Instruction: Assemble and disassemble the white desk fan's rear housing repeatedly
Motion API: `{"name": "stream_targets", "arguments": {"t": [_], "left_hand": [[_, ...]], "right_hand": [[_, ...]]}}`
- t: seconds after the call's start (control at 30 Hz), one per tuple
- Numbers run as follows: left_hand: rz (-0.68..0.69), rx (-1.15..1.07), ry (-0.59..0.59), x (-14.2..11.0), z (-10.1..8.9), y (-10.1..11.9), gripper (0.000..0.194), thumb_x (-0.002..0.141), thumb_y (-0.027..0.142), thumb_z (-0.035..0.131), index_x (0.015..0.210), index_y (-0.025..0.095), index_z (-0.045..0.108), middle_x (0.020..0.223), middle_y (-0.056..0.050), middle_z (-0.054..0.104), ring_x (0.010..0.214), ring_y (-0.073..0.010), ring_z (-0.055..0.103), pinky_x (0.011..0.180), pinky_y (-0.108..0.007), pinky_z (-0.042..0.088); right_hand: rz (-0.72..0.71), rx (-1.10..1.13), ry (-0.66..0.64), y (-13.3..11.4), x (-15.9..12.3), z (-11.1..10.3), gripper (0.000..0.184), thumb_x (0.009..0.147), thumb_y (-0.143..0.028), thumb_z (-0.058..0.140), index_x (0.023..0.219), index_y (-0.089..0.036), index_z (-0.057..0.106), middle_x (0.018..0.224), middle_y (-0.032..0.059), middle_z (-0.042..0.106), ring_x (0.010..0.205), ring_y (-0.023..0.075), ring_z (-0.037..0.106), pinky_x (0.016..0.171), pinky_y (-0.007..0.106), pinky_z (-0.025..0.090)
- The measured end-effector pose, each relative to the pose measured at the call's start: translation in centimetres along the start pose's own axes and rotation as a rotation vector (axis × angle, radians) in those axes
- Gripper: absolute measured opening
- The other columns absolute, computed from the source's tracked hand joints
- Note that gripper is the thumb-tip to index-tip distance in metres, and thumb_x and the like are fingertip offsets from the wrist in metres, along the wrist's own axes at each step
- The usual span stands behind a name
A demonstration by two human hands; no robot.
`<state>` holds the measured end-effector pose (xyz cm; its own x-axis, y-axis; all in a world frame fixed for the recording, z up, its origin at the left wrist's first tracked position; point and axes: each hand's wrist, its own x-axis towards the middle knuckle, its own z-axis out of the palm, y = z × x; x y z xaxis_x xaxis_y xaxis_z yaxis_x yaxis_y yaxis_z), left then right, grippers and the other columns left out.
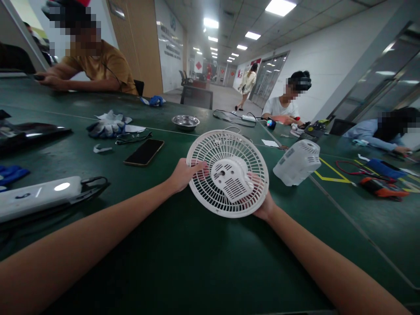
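Both my hands hold a round white fan grille (231, 179) tilted above the green table. Its slatted centre housing faces me. My left hand (187, 175) grips the rim at the left, thumb across the front ribs and fingers behind. At the lower right my right hand (264, 199) supports the grille from behind; its fingers show only partly through the ribs. To the right of the grille a translucent white plastic housing (297, 164) stands on the table, apart from my hands.
On the table (157, 262) lie a phone (144, 152), gloves (110, 124), a metal bowl (185, 122) and a white device (39, 197) at left. At right are an orange meter (382, 188) and yellow tape (331, 173). Several people are around the table and beyond.
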<state>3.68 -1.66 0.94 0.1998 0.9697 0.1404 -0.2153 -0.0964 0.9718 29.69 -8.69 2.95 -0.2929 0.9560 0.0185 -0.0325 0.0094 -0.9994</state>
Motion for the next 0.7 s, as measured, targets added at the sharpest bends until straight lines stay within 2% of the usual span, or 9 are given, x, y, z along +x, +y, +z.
{"name": "stream_targets", "arguments": {"t": [0.17,0.27,0.33,0.4,0.43,0.53,0.63,0.7], "left_hand": [[0.059,0.08,0.033,-0.3,-0.1,0.3,0.027,0.081,0.039,0.084,0.091,0.015,0.077,0.086,-0.009,0.08,0.074,-0.0241,0.076,0.07,-0.042,0.067],[0.099,0.153,0.033,-0.2,-0.5,0.4,0.025,0.083,0.039,0.083,0.089,0.015,0.077,0.082,-0.008,0.079,0.07,-0.0235,0.076,0.066,-0.04,0.066],[0.125,0.196,0.037,-0.1,-0.8,0.4,0.025,0.083,0.039,0.083,0.089,0.014,0.078,0.079,-0.008,0.079,0.069,-0.0234,0.075,0.064,-0.039,0.066],[0.112,0.216,0.047,0.1,-1.2,0.3,0.026,0.082,0.038,0.083,0.089,0.014,0.078,0.078,-0.008,0.078,0.068,-0.0237,0.075,0.063,-0.039,0.065],[0.09,0.218,0.059,0.2,-1.3,0.2,0.026,0.082,0.037,0.084,0.089,0.013,0.078,0.078,-0.008,0.078,0.068,-0.0239,0.075,0.062,-0.039,0.065],[0.017,0.195,0.13,0.5,-1.6,0.2,0.023,0.081,0.032,0.084,0.088,0.012,0.077,0.077,-0.009,0.077,0.066,-0.0231,0.074,0.061,-0.038,0.064],[-0.007,0.17,0.198,0.8,-1.8,0.0,0.019,0.08,0.027,0.083,0.085,0.01,0.077,0.076,-0.01,0.076,0.064,-0.0223,0.072,0.06,-0.037,0.063],[-0.003,0.153,0.213,1.0,-2.1,-0.2,0.019,0.079,0.027,0.084,0.086,0.01,0.077,0.077,-0.011,0.077,0.065,-0.0231,0.073,0.06,-0.037,0.063]], "right_hand": [[-0.026,-0.027,0.059,0.6,0.9,-0.3,0.05,0.088,-0.069,0.057,0.116,-0.028,0.065,0.088,0.0046,0.074,0.084,0.0279,0.072,0.071,0.047,0.061],[-0.094,-0.117,0.24,0.8,1.7,-1.9,0.056,0.087,-0.066,0.06,0.128,-0.028,0.057,0.096,0.0045,0.073,0.087,0.0278,0.071,0.078,0.05,0.06],[-0.156,-0.286,0.426,0.7,2.1,-4.2,0.066,0.084,-0.064,0.064,0.137,-0.028,0.048,0.101,0.0039,0.071,0.088,0.0271,0.07,0.082,0.05,0.059],[-0.245,-0.627,0.613,0.5,2.2,-7.1,0.077,0.076,-0.059,0.073,0.14,-0.026,0.045,0.106,0.0052,0.069,0.088,0.0272,0.067,0.087,0.05,0.056],[-0.276,-0.81,0.657,0.5,2.1,-8.4,0.078,0.073,-0.055,0.077,0.139,-0.025,0.047,0.113,0.0077,0.067,0.095,0.0291,0.065,0.093,0.052,0.053],[-0.292,-1.135,0.719,0.6,2.1,-11.3,0.068,0.071,-0.043,0.076,0.131,-0.022,0.052,0.121,0.0125,0.062,0.11,0.0342,0.059,0.103,0.055,0.046],[-0.293,-1.227,0.727,0.2,2.0,-11.9,0.055,0.075,-0.038,0.071,0.124,-0.02,0.055,0.118,0.0143,0.06,0.112,0.0346,0.056,0.104,0.054,0.045],[-0.397,-1.277,0.81,-0.5,1.7,-12.0,0.051,0.079,-0.039,0.067,0.124,-0.019,0.055,0.123,0.0162,0.057,0.121,0.036,0.052,0.108,0.056,0.04]]}}
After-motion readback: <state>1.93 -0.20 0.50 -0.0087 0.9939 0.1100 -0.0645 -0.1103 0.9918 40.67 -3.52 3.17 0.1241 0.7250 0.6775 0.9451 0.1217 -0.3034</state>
